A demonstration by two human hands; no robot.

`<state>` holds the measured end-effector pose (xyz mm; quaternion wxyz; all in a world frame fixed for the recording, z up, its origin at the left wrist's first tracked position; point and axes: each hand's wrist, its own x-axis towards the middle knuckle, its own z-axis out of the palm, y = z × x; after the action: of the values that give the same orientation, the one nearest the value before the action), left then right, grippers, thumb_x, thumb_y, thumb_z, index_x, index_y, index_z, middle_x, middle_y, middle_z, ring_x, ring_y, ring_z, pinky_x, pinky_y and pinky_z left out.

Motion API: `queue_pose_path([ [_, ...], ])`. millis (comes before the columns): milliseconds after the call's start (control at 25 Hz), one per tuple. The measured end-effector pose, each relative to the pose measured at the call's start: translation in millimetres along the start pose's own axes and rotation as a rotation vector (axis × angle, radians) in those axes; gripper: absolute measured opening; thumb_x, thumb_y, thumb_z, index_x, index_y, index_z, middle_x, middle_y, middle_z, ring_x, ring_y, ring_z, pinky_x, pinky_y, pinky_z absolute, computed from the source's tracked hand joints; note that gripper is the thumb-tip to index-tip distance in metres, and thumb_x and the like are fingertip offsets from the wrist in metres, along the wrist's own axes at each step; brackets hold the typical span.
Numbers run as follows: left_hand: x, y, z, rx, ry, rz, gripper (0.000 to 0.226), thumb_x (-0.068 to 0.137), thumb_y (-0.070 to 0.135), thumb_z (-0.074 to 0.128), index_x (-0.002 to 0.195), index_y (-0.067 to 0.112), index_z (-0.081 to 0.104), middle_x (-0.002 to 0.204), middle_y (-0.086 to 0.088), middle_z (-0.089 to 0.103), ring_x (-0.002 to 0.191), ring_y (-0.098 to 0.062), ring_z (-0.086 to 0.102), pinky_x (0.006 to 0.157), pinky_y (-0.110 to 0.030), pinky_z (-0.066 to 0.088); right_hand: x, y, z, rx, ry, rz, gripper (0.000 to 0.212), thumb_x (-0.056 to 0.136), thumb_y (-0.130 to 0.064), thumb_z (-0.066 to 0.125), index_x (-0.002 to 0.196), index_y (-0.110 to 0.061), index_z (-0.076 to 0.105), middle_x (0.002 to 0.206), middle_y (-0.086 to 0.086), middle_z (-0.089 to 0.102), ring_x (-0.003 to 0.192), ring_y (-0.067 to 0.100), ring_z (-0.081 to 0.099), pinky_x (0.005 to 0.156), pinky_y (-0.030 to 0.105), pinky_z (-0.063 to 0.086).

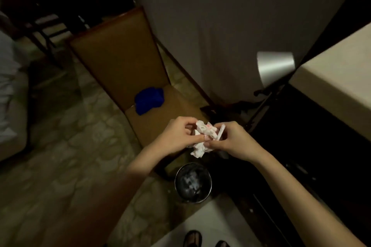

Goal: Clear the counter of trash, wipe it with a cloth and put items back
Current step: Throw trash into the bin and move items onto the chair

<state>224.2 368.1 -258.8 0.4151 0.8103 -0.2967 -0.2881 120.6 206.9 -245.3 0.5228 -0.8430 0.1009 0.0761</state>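
Observation:
Both hands hold one wad of crumpled white paper trash (pixel 202 138) with pinkish marks, in the middle of the head view. My left hand (pixel 178 136) grips its left side and my right hand (pixel 230 138) grips its right side, thumbs nearly touching. Directly below the wad stands a round metal trash bin (pixel 193 182) with a dark liner, on the floor. A blue cloth (pixel 149 98) lies bunched on the seat of a tan chair (pixel 120 62), beyond my left hand. The pale counter (pixel 337 86) runs along the right edge.
A silver lamp shade (pixel 275 67) stands by the counter's near corner, with a grey wall (pixel 230 16) behind it. A dark cabinet front (pixel 301 146) fills the space under the counter. A bed with pale bedding (pixel 8 94) sits at far left. Patterned carpet (pixel 70 156) covers the floor.

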Motion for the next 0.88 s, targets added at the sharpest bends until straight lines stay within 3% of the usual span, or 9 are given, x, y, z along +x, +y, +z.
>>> queue_pose_path([
  [120,16.3,-92.3,30.2,-0.043,-0.039,-0.079,0.029,0.072,0.036,0.08,0.091,0.017,0.07,0.085,-0.01,0.074,0.078,-0.027,0.071,0.073,-0.042,0.056,35.8,73.4,59.3,0.033,0.0,0.073,0.012,0.073,-0.018,0.08,0.077,-0.014,0.07,0.072,-0.002,0.07,0.065,0.004,0.063,0.063,0.024,0.046],
  [200,29.7,-159.5,59.8,-0.067,-0.083,-0.154,0.025,0.074,0.028,0.081,0.089,0.012,0.069,0.086,-0.015,0.072,0.072,-0.022,0.068,0.068,-0.038,0.053,54.4,129.7,99.6,0.051,-0.02,0.139,0.011,0.074,-0.018,0.08,0.078,-0.019,0.07,0.07,-0.008,0.07,0.066,-0.002,0.062,0.063,0.016,0.045],
  [320,49.4,-259.5,108.3,-0.046,-0.129,-0.246,0.042,0.065,0.045,0.079,0.09,0.013,0.07,0.089,-0.018,0.071,0.074,-0.019,0.064,0.07,-0.04,0.053,81.8,218.1,159.5,0.045,-0.059,0.24,0.013,0.074,-0.018,0.08,0.078,-0.022,0.068,0.068,-0.015,0.065,0.066,-0.005,0.059,0.061,0.009,0.04],
  [440,65.0,-334.4,146.1,-0.037,-0.183,-0.347,0.032,0.075,0.027,0.08,0.098,0.007,0.07,0.093,-0.017,0.071,0.081,-0.016,0.064,0.073,-0.027,0.051,105.9,287.8,207.6,0.022,-0.071,0.306,0.017,0.075,-0.018,0.079,0.09,-0.016,0.07,0.077,-0.012,0.066,0.072,-0.003,0.058,0.058,0.005,0.038],
  [520,73.8,-370.2,165.5,-0.028,-0.187,-0.399,0.037,0.077,0.025,0.08,0.106,0.005,0.069,0.099,-0.01,0.071,0.091,-0.014,0.065,0.074,-0.017,0.048,119.4,324.2,232.6,-0.013,-0.084,0.364,0.024,0.077,-0.019,0.078,0.097,-0.01,0.07,0.088,-0.001,0.07,0.082,0.008,0.063,0.062,0.012,0.04],
  [640,83.4,-406.8,186.3,-0.008,-0.205,-0.46,0.048,0.076,0.03,0.08,0.117,0.009,0.066,0.111,-0.005,0.068,0.106,-0.014,0.061,0.085,-0.023,0.048,136.2,361.2,255.5,-0.069,-0.107,0.418,0.034,0.076,-0.02,0.078,0.105,-0.008,0.067,0.101,0.007,0.07,0.098,0.02,0.064,0.076,0.025,0.045],
  [760,80.7,-417.9,191.3,0.004,-0.224,-0.491,0.061,0.073,0.028,0.082,0.127,0.011,0.058,0.125,-0.007,0.063,0.117,-0.016,0.057,0.097,-0.028,0.047,139.9,374.0,265.1,-0.08,-0.21,0.485,0.064,0.076,-0.02,0.079,0.133,-0.013,0.051,0.124,0.008,0.062,0.117,0.023,0.056,0.092,0.026,0.042],
  [880,74.8,-407.7,182.4,0.069,-0.238,-0.497,0.067,0.072,0.029,0.083,0.13,0.01,0.055,0.126,-0.007,0.062,0.117,-0.018,0.058,0.094,-0.024,0.046,135.0,369.8,262.1,-0.122,-0.234,0.509,0.062,0.076,-0.023,0.078,0.131,-0.013,0.051,0.124,0.01,0.061,0.117,0.026,0.056,0.093,0.031,0.045],
])
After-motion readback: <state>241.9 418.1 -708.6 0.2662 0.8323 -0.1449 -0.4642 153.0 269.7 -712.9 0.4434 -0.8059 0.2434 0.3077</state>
